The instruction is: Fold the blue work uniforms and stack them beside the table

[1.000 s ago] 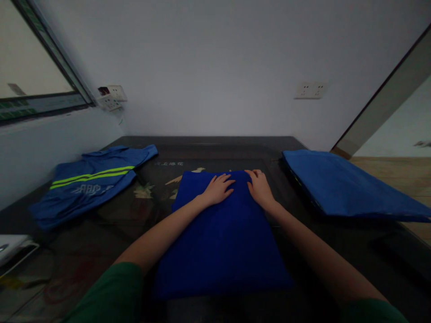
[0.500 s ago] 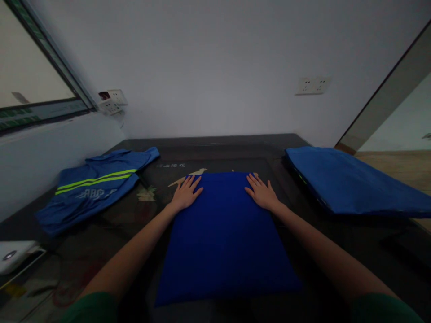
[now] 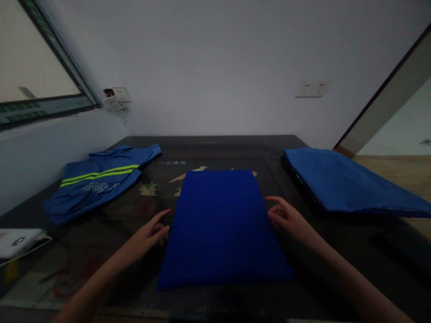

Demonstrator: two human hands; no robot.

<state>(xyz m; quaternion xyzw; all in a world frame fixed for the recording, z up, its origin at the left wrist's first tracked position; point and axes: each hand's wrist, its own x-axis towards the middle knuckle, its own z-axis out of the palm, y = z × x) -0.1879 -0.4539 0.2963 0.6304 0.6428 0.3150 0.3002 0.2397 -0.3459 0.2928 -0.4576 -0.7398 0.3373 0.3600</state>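
A deep blue folded cloth (image 3: 220,229), perhaps a garment, lies flat and smooth on the dark table, its near edge wider than its far edge in the view. My left hand (image 3: 153,233) hovers just off its left edge, index finger stretched out and the other fingers loosely bent. At the right edge is my right hand (image 3: 283,214), index finger extended, the rest curled. Neither hand holds anything; whether the right fingertips touch the cloth I cannot tell.
On the left of the dark table (image 3: 215,150) lies a blue work garment (image 3: 101,181) with yellow-green stripes. A stack of folded blue cloth (image 3: 350,181) sits on the right. A white device (image 3: 20,242) with a cable is at the left edge. Wall sockets (image 3: 311,89) are behind.
Both hands have lifted from the cloth's far corners and moved back toward me and outward, to its sides. Their fingers went from flat and spread to partly curled. The cloth stays in place.
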